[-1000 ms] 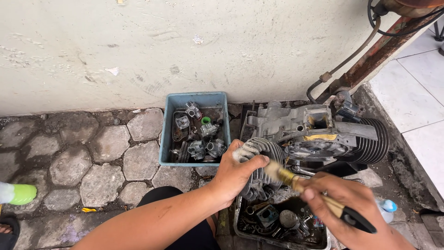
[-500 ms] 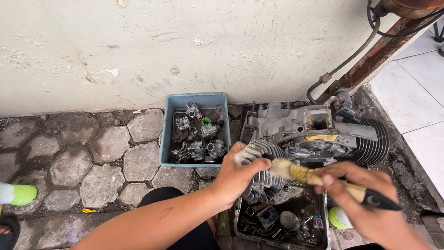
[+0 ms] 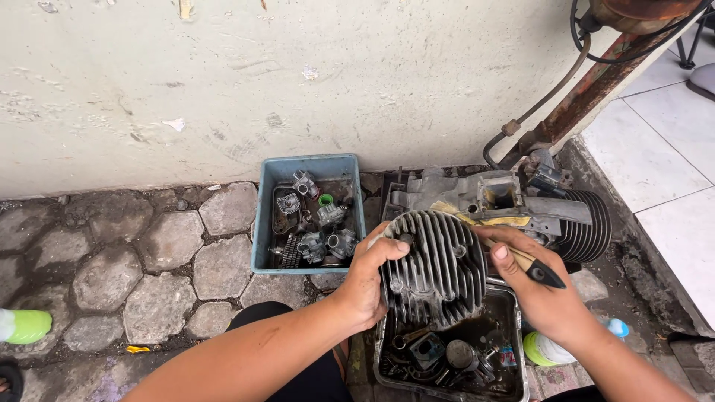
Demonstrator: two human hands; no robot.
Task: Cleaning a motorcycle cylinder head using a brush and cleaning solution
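My left hand [image 3: 369, 281] grips a dark finned engine cylinder head [image 3: 436, 266] by its left edge, with the finned face turned up toward me. My right hand [image 3: 540, 294] holds a paintbrush [image 3: 514, 257] with a wooden handle and black end. Its bristles reach behind the head's upper right edge. The head hangs over a black tray [image 3: 514, 327] of dirty liquid and small metal parts.
A blue plastic bin [image 3: 262, 216] of carburettor parts and gears stands by the wall. An engine block with a finned cylinder [image 3: 581, 223] lies behind the tray. A rusty frame with hoses [image 3: 573, 100] leans at the right. A green-capped bottle [image 3: 542, 348] and another green bottle [image 3: 26, 325] rest on the paving stones.
My left hand has tilted the cylinder head so its finned face points up. My right hand has swung the brush from the head's front to behind its top right edge.
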